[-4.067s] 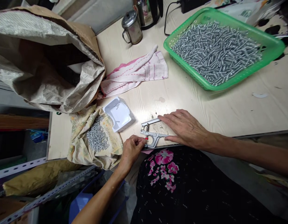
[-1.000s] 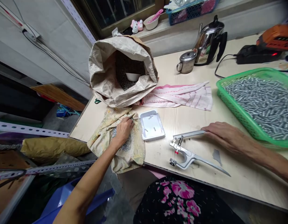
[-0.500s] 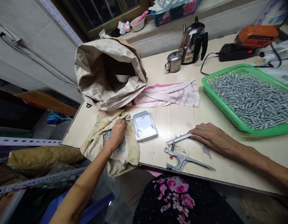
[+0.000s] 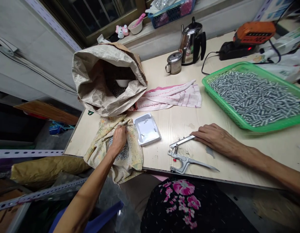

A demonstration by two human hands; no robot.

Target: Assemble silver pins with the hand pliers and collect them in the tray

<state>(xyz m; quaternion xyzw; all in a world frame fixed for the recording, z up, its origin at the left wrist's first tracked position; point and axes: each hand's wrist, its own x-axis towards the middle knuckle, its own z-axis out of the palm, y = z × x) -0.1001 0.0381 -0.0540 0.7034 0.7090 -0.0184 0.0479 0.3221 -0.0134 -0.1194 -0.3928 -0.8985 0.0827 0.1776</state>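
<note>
My left hand [image 4: 119,139] is closed at the upper part of a yellowish patterned cloth [image 4: 134,152], its fingertips at a bunched fold. Partly beneath this hand, a heap of small metal pins [image 4: 123,153] lies on the cloth. My right hand [image 4: 210,137] rests on the table with its fingers closed over the end of the upper handle of grey snap-fastener pliers [image 4: 182,161]. The pliers lie with their handles spread, showing a spring and a red tip. Between the hands stands a shallow white tray [image 4: 148,131] holding a few metal pins.
A green basket [image 4: 227,108] full of metal pins stands at right. Behind the cloth, a large paper sack [image 4: 91,92] gapes, a white scoop [image 4: 122,83] inside. A pink-white towel [image 4: 174,97], steel mug [image 4: 174,63], kettle [image 4: 190,42] and orange battery device [image 4: 255,32] sit farther back.
The whole view has shifted slightly, so the things on the table appear farther left. Both hands keep nearly the same places on the cloth and the pliers handle.
</note>
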